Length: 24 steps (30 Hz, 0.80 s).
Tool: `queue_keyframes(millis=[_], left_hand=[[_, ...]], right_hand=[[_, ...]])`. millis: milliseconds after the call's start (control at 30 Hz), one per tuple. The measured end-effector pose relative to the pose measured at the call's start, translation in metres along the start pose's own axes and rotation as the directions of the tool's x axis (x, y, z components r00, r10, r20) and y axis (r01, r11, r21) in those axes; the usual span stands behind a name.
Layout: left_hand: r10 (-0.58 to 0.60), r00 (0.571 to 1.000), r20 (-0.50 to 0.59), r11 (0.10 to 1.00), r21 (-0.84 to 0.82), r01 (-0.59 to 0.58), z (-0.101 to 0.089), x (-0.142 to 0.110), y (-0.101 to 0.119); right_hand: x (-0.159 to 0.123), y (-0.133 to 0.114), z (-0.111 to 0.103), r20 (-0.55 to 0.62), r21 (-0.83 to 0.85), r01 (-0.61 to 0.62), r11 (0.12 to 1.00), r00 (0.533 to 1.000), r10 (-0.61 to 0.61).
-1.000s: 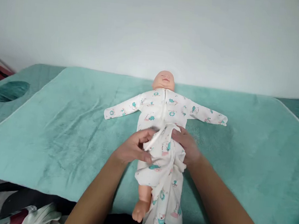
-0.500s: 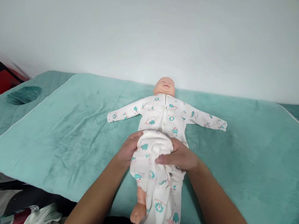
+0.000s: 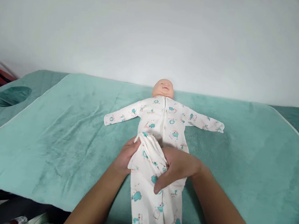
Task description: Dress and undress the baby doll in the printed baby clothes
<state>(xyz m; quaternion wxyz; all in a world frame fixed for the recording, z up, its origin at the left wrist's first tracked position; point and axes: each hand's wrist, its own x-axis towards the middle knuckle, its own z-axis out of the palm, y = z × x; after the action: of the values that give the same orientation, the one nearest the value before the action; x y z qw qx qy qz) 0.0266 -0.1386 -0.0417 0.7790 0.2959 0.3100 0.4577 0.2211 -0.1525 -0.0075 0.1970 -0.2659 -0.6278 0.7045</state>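
Left forearm (image 3: 93, 198) and right forearm (image 3: 222, 205) bare, angled inward from bottom edge, left hand (image 3: 126, 156) pinching, thumb upward, right hand (image 3: 180, 165) curled in grip, its thumb (image 3: 161, 183) pointing down-left, hands apart.

Doll (image 3: 163, 88) in sleepsuit (image 3: 152, 116), on cover (image 3: 69, 139), wall (image 3: 157, 38) behind, hole (image 3: 10, 96) at far left

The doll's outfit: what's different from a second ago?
The loose outfit leg has swung left in the picture, over the doll's bare foot, which showed earlier and now hardly shows. The left hand and right hand still hold the cloth. The sleeves stay spread and the doll still lies on its back.
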Motion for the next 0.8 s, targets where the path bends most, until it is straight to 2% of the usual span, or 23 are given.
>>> queue_keyframes(millis=[67,133,167,200,267,300,333,367,433,500,567,667,733,800], left_hand=[[-0.023,1.0,0.014,0.999,0.034,0.022,-0.004,-0.001,0.002],[-0.041,0.994,0.098,0.995,0.099,0.031,-0.008,-0.001,0.006],[-0.062,0.982,0.176,0.988,0.147,0.036,-0.01,-0.001,0.009],[-0.102,0.958,0.268,0.977,0.207,0.046,-0.011,-0.002,0.012],[-0.21,0.882,0.421,0.94,0.335,0.064,-0.01,-0.002,0.018],[-0.247,0.856,0.454,0.924,0.376,0.068,-0.009,-0.003,0.019],[-0.251,0.853,0.457,0.922,0.382,0.067,-0.008,-0.003,0.019],[-0.219,0.873,0.435,0.934,0.353,0.059,-0.006,-0.004,0.018],[-0.095,0.94,0.329,0.976,0.218,0.023,-0.004,-0.004,0.012],[-0.008,0.982,0.191,0.995,0.097,-0.011,-0.004,-0.003,0.005],[0.004,0.995,0.097,0.998,0.058,-0.01,-0.004,-0.004,0.001],[-0.011,1.0,0.022,0.997,0.073,0.009,-0.003,-0.005,0.001],[-0.017,1.0,-0.002,0.995,0.1,0.017,-0.002,-0.007,0.003],[-0.024,0.999,0.022,0.99,0.139,0.021,-0.002,-0.008,0.005]], right_hand=[[0.0,0.006,0.002,-0.053,0.092,0.063,0.994,0.997,-0.058],[0.002,0.014,0.006,-0.223,0.264,0.207,0.942,0.963,-0.149],[0.003,0.019,0.008,-0.309,0.333,0.278,0.901,0.935,-0.174],[0.004,0.022,0.011,-0.369,0.381,0.329,0.864,0.911,-0.184],[0.006,0.027,0.015,-0.411,0.428,0.378,0.821,0.89,-0.196],[0.007,0.027,0.016,-0.42,0.437,0.391,0.81,0.885,-0.201],[0.007,0.027,0.016,-0.427,0.443,0.4,0.802,0.881,-0.204],[0.007,0.026,0.015,-0.425,0.45,0.403,0.797,0.881,-0.205],[0.007,0.022,0.012,-0.395,0.456,0.38,0.805,0.897,-0.199],[0.006,0.016,0.008,-0.286,0.407,0.279,0.87,0.943,-0.169],[0.005,0.009,0.003,-0.148,0.279,0.137,0.951,0.984,-0.098],[0.003,0.0,0.001,0.014,0.109,-0.024,0.994,1.0,0.022],[0.003,-0.002,0.001,0.059,0.048,-0.049,0.998,0.997,0.046],[0.002,0.003,0.001,0.056,0.03,-0.009,0.999,0.998,0.007]])
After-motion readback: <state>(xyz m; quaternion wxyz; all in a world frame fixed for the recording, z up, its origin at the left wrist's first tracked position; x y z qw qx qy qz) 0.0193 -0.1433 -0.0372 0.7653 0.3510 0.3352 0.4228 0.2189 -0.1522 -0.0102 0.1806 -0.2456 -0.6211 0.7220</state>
